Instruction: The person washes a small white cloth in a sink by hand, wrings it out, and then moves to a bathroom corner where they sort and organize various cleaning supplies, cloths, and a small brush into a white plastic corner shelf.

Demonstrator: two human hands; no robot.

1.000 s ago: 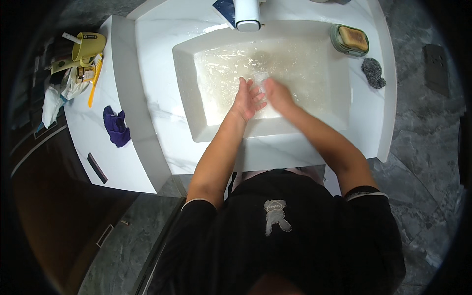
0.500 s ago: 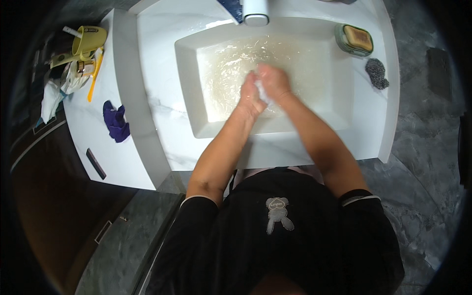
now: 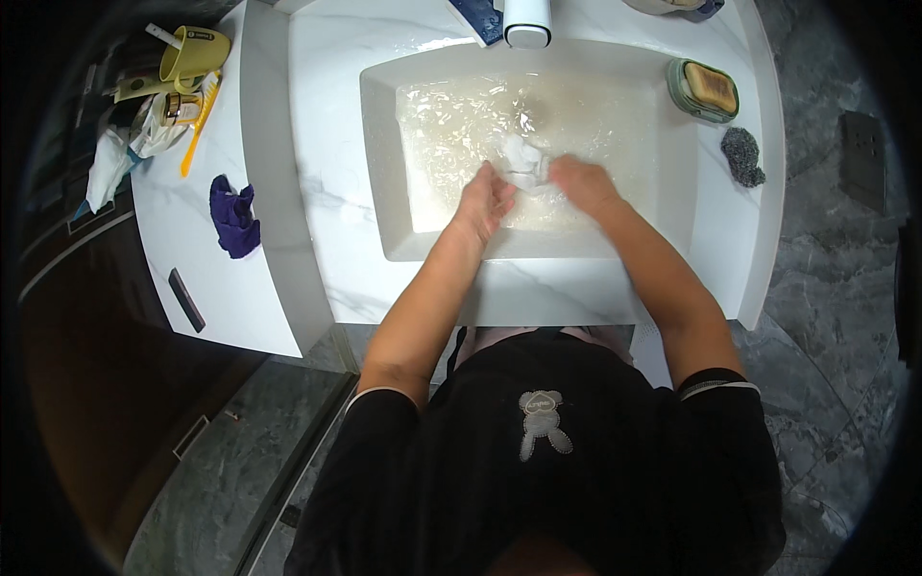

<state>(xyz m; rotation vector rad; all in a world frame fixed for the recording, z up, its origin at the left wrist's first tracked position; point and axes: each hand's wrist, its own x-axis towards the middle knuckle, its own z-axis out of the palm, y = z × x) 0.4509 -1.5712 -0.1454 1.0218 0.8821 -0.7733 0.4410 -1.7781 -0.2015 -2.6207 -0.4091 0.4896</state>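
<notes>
- Bench (image 3: 567, 300): white, marbled, with an inset sink (image 3: 389, 173) holding cloudy water (image 3: 600, 125).
- White cloth (image 3: 521, 156): in the sink, between both hands.
- Right hand (image 3: 586, 186): blurred; appears clenched on the cloth's right edge.
- Left hand (image 3: 482, 203): fingers curled at the left edge; grasp cannot be told.
- Caution: slack grip may let wet fabric slip; brisk motion may splash the bench.

Here on the black shirt (image 3: 615, 461), a grey rabbit patch (image 3: 541, 427) wearing tiny lettering on its heart (image 3: 543, 403), over at the side counter's (image 3: 230, 298) far edge, a yellow mug (image 3: 184, 63) with a small dark label (image 3: 199, 36), all the print too small to read.
</notes>
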